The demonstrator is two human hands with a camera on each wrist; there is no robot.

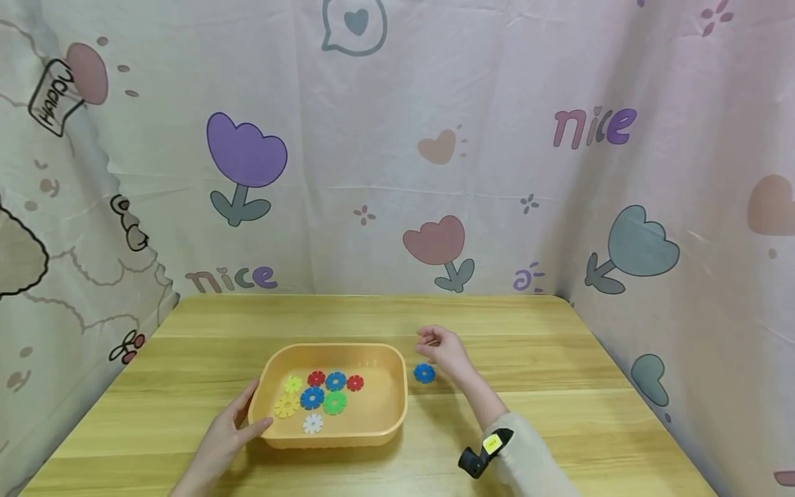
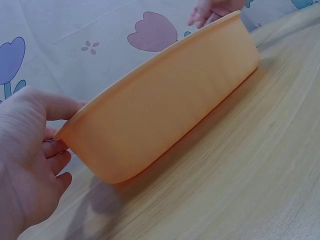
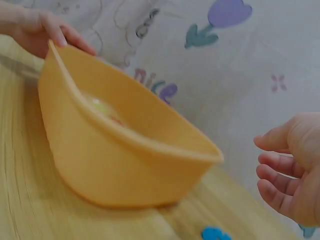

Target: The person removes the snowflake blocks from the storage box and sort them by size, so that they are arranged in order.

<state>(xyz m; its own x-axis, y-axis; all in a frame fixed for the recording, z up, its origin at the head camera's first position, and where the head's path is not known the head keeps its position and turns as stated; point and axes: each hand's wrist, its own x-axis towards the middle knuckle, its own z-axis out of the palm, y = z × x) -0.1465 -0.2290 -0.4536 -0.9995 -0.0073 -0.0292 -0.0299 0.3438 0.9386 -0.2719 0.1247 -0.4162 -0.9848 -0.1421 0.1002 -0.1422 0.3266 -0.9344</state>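
My left hand (image 1: 231, 426) grips the near left corner of a yellow-orange plastic basin (image 1: 391, 433), its thumb over the rim and its fingers along the outer wall. Inside the basin lie several notched plastic discs, among them a green disc (image 1: 335, 402), a white disc (image 1: 312, 424) and a large yellow disc (image 1: 287, 406). One blue notched disc (image 1: 424, 373) rests on the table just right of the basin. Close beyond it hovers my right hand (image 1: 446, 352), fingers loosely bent with nothing between them, as the right wrist view also shows.
The basin stands on a light wood table (image 1: 534, 407). A patterned cloth (image 1: 373, 138) with printed flowers and words hangs behind the table and along both sides. A black wrist camera (image 1: 484, 453) sits on my right sleeve.
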